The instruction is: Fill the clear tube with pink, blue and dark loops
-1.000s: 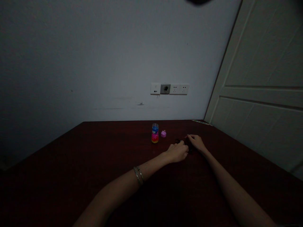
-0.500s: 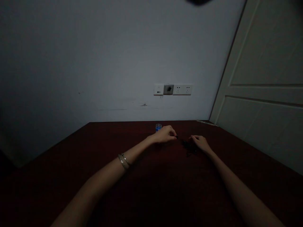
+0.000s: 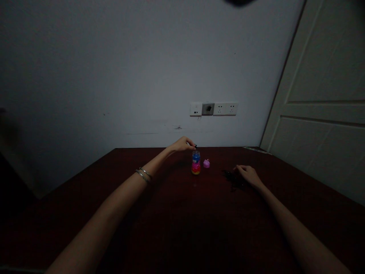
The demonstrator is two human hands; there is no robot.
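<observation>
Evidently open at the top, the jar (image 3: 195, 163) stands upright on the far part of the table (image 3: 176, 213), around the middle of the scene. Its contents show in bands: blue uppermost, then pink, then red, with yellow at the bottom. Just above its mouth is the left hand (image 3: 182, 144), thumb and fingertips pinched together on a small black piece (image 3: 195, 146). That arm reaches in from the near left and wears bracelets (image 3: 144, 174) at the wrist.

Just right of the jar, and apart from it, sits a pink cap (image 3: 206, 164) with a loop on top. Farther right and a little nearer lies a dark heap (image 3: 234, 182), its single bits too dim to make out. The right hand (image 3: 248, 175) rests at its far right edge, fingers loosely curled; whether they grip anything I cannot tell.

Beyond the table rises a pale wall (image 3: 142, 68) with a row of sockets (image 3: 225, 109), and a panelled door (image 3: 325, 83) stands on the right.
</observation>
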